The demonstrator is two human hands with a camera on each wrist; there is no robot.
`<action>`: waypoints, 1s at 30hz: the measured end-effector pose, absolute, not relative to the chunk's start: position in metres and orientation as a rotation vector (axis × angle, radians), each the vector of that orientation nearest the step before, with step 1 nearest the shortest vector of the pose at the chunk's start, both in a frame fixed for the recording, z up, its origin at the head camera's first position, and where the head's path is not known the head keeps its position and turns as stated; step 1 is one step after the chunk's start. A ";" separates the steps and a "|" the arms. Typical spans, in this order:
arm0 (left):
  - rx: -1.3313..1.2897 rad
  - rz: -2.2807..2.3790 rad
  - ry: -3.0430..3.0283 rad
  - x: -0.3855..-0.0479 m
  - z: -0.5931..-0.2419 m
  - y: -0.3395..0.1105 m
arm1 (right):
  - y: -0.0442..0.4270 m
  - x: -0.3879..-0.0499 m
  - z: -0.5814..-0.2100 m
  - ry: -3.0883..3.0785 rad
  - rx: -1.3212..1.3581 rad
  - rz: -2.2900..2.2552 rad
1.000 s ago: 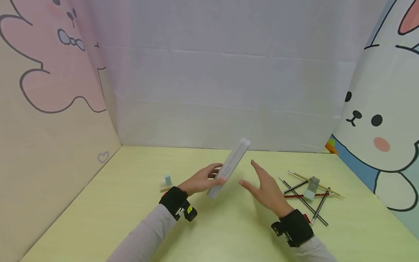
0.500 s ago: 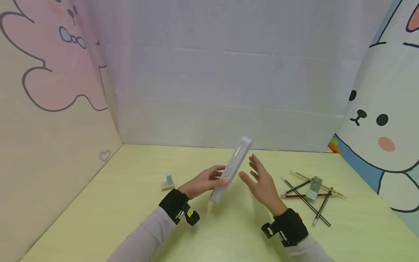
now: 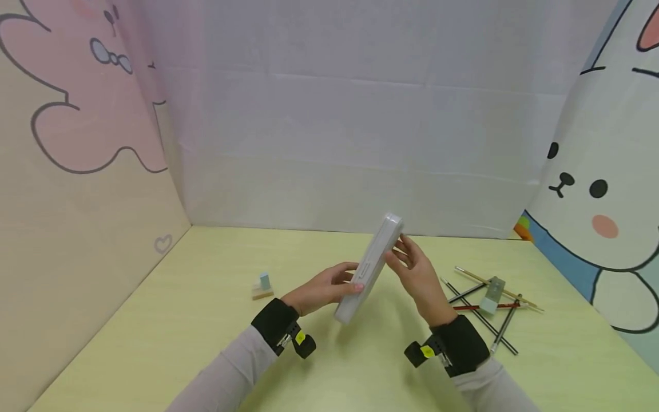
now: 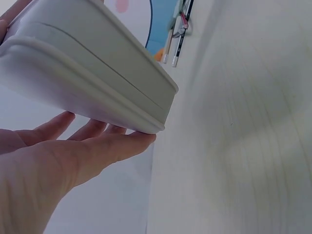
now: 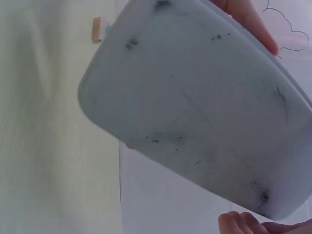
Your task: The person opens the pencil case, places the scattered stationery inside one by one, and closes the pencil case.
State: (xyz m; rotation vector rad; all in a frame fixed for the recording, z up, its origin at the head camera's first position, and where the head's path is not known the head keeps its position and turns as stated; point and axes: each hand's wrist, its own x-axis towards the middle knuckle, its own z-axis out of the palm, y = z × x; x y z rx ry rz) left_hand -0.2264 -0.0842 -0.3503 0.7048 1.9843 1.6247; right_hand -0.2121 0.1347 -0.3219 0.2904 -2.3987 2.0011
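A long white plastic pencil case [image 3: 370,268] is held tilted above the table, its far end raised. My left hand [image 3: 324,288] grips its lower left part, thumb on the near face and fingers behind. The right hand [image 3: 418,277] holds the upper right side, with the thumb on the edge and curled fingers partly behind the case. In the left wrist view a thin seam runs along the case [image 4: 97,58], which looks closed. Dark smudges mark the broad face of the case [image 5: 195,102] in the right wrist view.
Several pencils [image 3: 507,329] lie crossed on the table at the right, with a greenish block [image 3: 492,294] on top of them. Small light-blue and pale blocks [image 3: 264,283] sit at the left. Printed and plain cloth walls [image 3: 329,143] enclose the back and sides.
My right hand has moved left and up from beside the pencil case and now holds its upper side. The left hand and the case have shifted slightly right.
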 end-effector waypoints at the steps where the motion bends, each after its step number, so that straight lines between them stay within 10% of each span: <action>1: 0.709 1.625 1.977 -0.226 -0.350 -0.084 | 0.135 -0.212 -0.320 -2.370 0.297 2.029; 30: 0.904 1.609 1.965 -0.211 -0.356 -0.079 | 0.126 -0.200 -0.297 -2.094 0.264 2.252</action>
